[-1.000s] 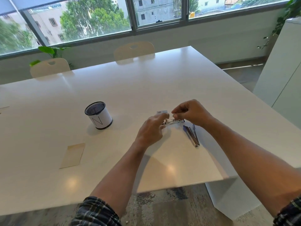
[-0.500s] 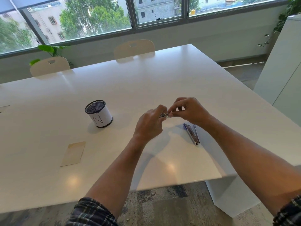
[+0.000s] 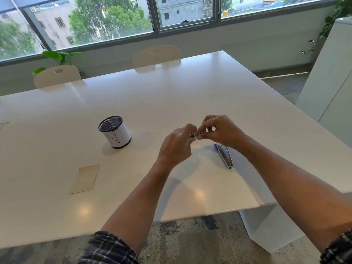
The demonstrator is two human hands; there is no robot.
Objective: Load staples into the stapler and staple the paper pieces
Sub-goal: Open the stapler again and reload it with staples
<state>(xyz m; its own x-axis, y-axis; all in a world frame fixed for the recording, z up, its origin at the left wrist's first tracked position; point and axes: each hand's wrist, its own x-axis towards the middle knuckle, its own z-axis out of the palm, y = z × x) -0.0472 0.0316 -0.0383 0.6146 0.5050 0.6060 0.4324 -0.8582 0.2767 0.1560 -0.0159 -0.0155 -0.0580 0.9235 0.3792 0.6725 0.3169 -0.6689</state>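
Observation:
My left hand and my right hand meet above the middle of the white table, fingertips pinched together on a small silvery strip of staples, mostly hidden by the fingers. The blue and metal stapler lies opened on the table just under my right wrist, untouched. A beige paper piece lies flat to the left, near the front edge.
A white cylindrical mesh pen holder marked with an N stands left of my hands. Two pale chairs sit at the table's far side under the windows. A white cabinet stands to the right.
Both hands have lifted off the table with the staple strip and closed tighter together. The small white box seen by my left hand earlier is no longer visible.

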